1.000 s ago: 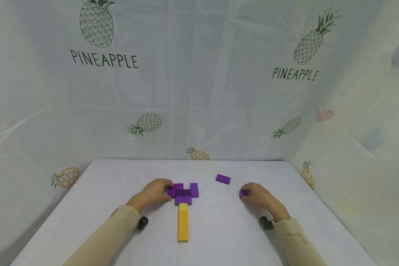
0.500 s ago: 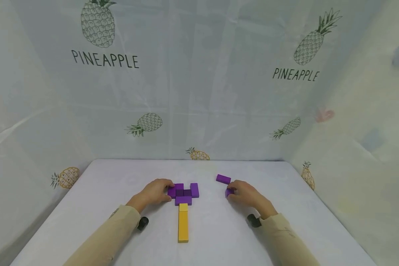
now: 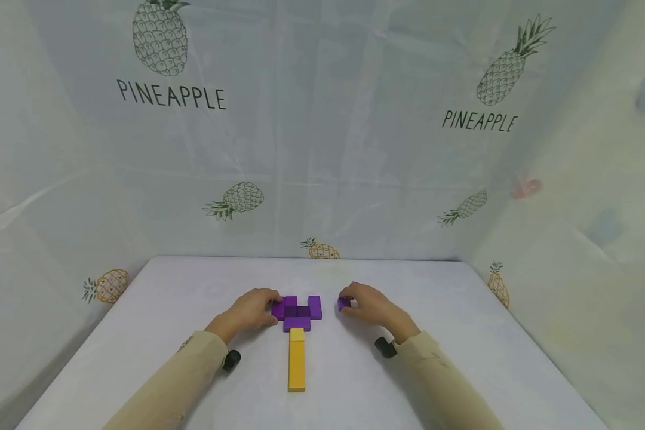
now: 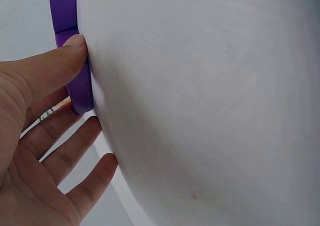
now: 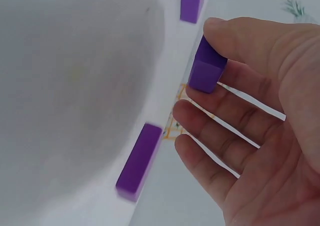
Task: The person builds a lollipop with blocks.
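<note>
On the white table, several purple blocks lie together, among them a flat one [image 3: 297, 323] along the near side and an upright-set one [image 3: 314, 307] at the right. My left hand [image 3: 247, 309] grips the leftmost purple block [image 3: 278, 309], thumb on its near side [image 4: 81, 91]. To the right of the group, my right hand [image 3: 373, 307] pinches another purple block [image 5: 207, 68] between thumb and fingertips. Two darker purple squares [image 3: 297, 311] sit in the group's middle. Below it runs a long yellow block [image 3: 297, 365] topped by a paler yellow piece [image 3: 297, 335].
One loose purple block [image 5: 140, 161] lies apart on the table, mostly hidden behind my right hand in the head view. A pineapple-print curtain [image 3: 322, 149] hangs along the back and sides of the table [image 3: 408, 275]. Dark wrist cameras sit under both wrists.
My right hand has moved left with its purple block, past the loose block and closer to the group. My left hand has stayed on the leftmost block.
</note>
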Demonstrator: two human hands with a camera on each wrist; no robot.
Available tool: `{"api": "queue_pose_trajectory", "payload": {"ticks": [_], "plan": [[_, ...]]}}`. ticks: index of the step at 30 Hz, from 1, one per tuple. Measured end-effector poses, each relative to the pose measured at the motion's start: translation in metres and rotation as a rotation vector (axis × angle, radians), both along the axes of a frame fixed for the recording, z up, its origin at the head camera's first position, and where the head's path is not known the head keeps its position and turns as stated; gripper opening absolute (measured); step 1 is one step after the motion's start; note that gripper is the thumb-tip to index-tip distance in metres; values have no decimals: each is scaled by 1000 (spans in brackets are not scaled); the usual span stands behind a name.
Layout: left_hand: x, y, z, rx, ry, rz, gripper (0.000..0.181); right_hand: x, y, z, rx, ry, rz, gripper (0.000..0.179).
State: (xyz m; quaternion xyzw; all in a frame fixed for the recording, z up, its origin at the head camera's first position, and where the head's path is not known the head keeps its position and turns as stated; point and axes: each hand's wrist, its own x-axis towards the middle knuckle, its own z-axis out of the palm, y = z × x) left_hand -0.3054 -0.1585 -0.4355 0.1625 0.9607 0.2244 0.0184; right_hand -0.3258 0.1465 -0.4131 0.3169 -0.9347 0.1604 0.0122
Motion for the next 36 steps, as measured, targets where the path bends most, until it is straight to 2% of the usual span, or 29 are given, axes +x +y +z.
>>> {"api": "queue_pose_trajectory", "payload": {"ticks": [7,14,25,36], "plan": [[-1,-1,1,2,-14,0,44,-8,-23,5,21,-2,8,29],[-1,-4,1,-3,17,-16,44,-14,-44,8,22,-3,40,32],[-1,-3,1,3,4,-10,45,-20,-74,2,62,-9,52,35],[0,-5,1,2,39,-38,43,-29,-88,-8,86,-30,54,33]]}}
